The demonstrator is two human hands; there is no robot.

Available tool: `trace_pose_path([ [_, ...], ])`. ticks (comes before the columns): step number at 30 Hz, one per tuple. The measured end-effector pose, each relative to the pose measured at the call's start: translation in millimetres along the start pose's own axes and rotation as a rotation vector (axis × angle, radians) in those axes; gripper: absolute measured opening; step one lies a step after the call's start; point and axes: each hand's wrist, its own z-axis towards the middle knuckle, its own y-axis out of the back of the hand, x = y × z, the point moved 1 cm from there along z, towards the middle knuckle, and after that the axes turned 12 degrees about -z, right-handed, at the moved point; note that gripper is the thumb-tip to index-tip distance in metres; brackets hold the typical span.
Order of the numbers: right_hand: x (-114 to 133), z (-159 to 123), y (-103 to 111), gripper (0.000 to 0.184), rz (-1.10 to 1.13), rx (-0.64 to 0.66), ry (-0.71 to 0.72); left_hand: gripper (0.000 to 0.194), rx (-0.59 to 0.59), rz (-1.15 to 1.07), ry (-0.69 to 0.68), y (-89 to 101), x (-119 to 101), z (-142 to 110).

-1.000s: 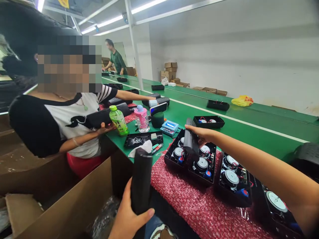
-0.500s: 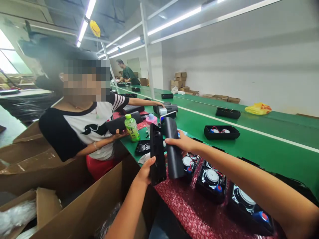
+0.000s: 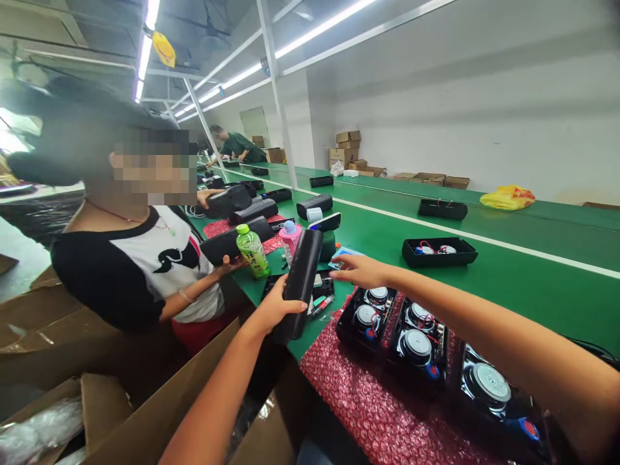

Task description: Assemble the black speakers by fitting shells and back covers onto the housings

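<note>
Green surface (image 3: 372, 229), red bubble wrap (image 3: 353, 381) at edge. Left hand (image 3: 275, 309) closed round tilted black case (image 3: 306, 265); right hand (image 3: 364, 271) near it, fingers (image 3: 341, 276) half-open, empty.

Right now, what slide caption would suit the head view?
Left hand grips a black casing; outstretched right hand hovers near speaker drivers.

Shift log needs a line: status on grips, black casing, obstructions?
Left grip closed on black casing, tilted. Right grip open, seemingly empty. Pink bottle partly behind casing in view.
</note>
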Motion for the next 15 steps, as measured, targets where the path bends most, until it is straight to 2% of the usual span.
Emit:
trace_pose_path([
  [3, -39, -30, 19, 0.040, -0.193, 0.010, 0.070, 0.089, -0.069, 0.481, -0.001, 0.6, -6, 20],
  [5, -61, -49, 15, 0.038, -0.288, 0.041, 0.119, 0.091, -0.088, 0.750, 0.050, -6.0, -6, 28],
  [7, -77, -64, 2, 0.039, -0.422, 0.070, 0.190, 0.097, -0.098, 0.956, 0.065, -15.0, -5, 31],
  [11, -95, -69, -23, 0.035, -0.643, 0.102, 0.320, 0.102, -0.059, 1.193, -0.021, -30.9, -5, 28],
  [15, -109, -56, -28, 0.038, -0.572, 0.143, 0.306, 0.103, 0.075, 1.248, -0.076, -40.1, -9, 20],
])
